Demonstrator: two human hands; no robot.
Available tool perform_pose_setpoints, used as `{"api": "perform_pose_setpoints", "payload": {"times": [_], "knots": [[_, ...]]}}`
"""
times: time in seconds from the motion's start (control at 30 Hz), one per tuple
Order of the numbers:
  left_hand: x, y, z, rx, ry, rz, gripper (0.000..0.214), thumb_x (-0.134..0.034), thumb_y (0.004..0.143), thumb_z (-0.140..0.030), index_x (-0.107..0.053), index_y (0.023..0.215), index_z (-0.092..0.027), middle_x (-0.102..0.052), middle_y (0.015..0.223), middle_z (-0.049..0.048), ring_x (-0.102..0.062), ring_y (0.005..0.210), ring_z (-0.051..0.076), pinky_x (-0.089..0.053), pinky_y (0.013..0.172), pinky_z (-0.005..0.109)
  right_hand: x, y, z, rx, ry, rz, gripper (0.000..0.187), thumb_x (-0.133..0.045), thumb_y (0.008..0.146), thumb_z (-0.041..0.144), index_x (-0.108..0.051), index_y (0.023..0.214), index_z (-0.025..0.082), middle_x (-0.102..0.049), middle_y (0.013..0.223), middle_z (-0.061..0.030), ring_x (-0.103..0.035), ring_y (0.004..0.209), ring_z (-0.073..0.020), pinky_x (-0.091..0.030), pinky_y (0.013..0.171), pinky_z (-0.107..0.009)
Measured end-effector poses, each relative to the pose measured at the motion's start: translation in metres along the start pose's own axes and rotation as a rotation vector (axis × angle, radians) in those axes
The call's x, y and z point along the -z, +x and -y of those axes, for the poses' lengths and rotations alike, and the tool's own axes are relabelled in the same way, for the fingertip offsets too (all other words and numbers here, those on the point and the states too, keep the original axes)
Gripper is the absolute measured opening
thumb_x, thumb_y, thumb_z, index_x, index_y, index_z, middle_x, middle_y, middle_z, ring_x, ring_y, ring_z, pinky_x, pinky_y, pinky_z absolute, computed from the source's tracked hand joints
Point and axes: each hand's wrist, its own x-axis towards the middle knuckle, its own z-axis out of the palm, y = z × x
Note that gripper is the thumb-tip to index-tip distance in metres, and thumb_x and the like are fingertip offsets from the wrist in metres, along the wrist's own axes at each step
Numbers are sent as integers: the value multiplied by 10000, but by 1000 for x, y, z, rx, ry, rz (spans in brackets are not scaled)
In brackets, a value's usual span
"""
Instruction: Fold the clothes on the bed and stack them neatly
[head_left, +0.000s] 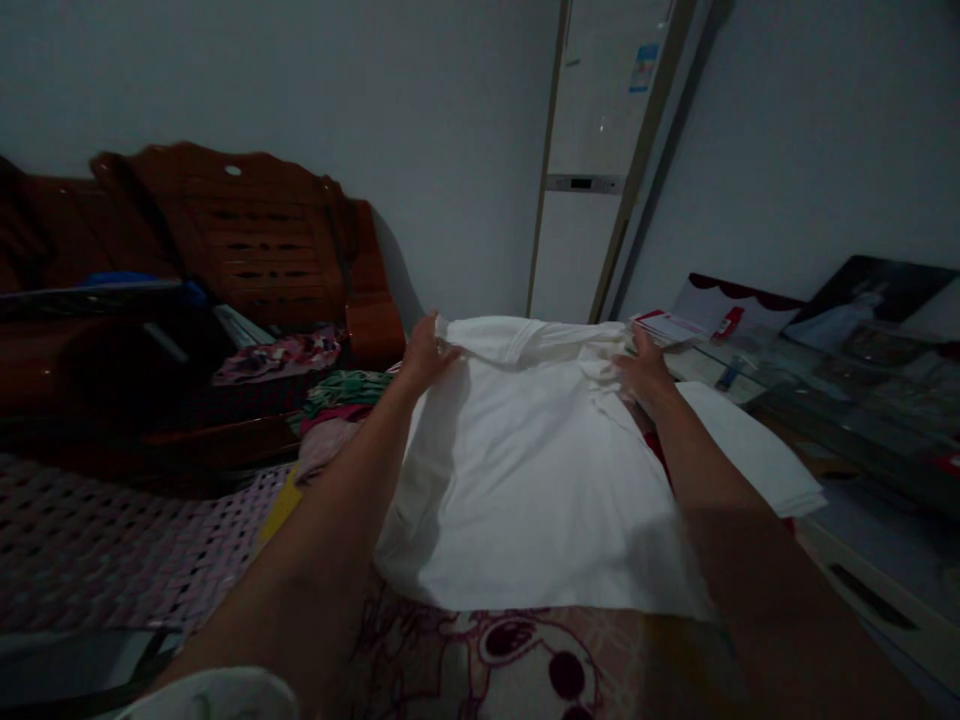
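A white shirt point(547, 480) is spread over a patterned blanket point(480, 660) in front of me, its far edge bunched and folded over. My left hand point(429, 355) pinches the far left corner, thumb on top of the cloth. At the far right corner, my right hand point(645, 368) grips a crumpled part of the same shirt. The cloth is stretched between both hands, and its near edge lies on the blanket. Just right of my right forearm is a folded white cloth point(742, 440).
Left of the shirt is a pile of coloured clothes point(341, 400), beside a woven pink seat point(150, 540). A carved wooden sofa point(255, 240) stands behind. On the right is a glass-topped table point(862, 380) with assorted items. A tall white air conditioner point(581, 240) occupies the corner.
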Motion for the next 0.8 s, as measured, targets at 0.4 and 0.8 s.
{"api": "perform_pose_setpoints", "payload": {"times": [0.4, 0.8], "knots": [[-37, -151, -36, -479, -43, 765, 474, -663, 851, -301, -557, 1295, -174, -584, 1372, 138, -548, 1279, 264, -422, 1080, 407, 24, -77, -46, -83, -657, 221, 350, -557, 805, 213, -764, 1075, 132, -747, 1091, -147, -690, 1008, -255, -486, 863, -302], [-28, -216, -82, -790, 74, 997, 305, -630, 781, -211, -563, 1078, -195, -613, 1110, 93, -610, 957, 241, -525, 786, 338, 13, -93, -68, -38, -927, 433, 225, -569, 858, 264, -734, 919, 124, -734, 1002, -170, -675, 948, -262, -461, 810, -321]]}}
